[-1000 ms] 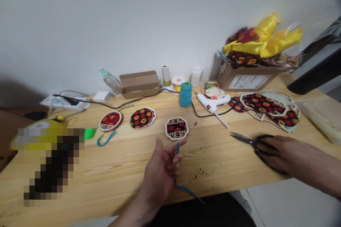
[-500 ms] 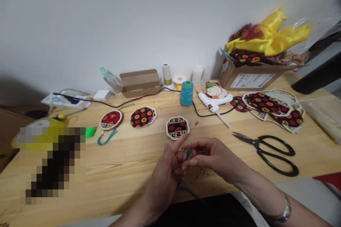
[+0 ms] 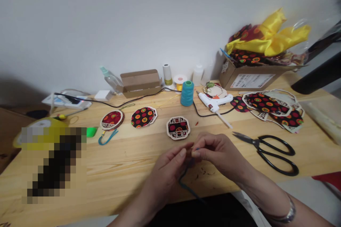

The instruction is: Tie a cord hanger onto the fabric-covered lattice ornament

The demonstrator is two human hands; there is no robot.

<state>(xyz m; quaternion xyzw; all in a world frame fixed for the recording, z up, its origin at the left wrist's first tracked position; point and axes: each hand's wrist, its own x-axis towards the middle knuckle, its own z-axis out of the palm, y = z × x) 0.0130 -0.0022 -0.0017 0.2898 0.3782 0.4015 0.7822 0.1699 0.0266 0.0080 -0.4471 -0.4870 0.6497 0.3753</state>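
My left hand [image 3: 170,168] and my right hand [image 3: 215,154] meet low over the wooden table [image 3: 106,170], fingertips pinched together on a thin blue cord [image 3: 186,182]. The cord hangs down from the pinch and trails toward the table's front edge. Just beyond my fingers lies a round wooden lattice disc with red and black patterned fabric [image 3: 178,127]. Black scissors [image 3: 269,150] lie to the right of my right hand, untouched.
Two more fabric discs [image 3: 112,120] [image 3: 144,116], a teal thread spool [image 3: 187,93], a white glue gun [image 3: 215,102] with its black cable, a small open carton [image 3: 140,83], and a box of yellow and patterned cloth [image 3: 255,67] stand behind. More cut pieces [image 3: 269,106] lie at right.
My right hand let go of the scissors and came left to join the left hand. Both hands now pinch the blue cord, which the left hand alone held before.
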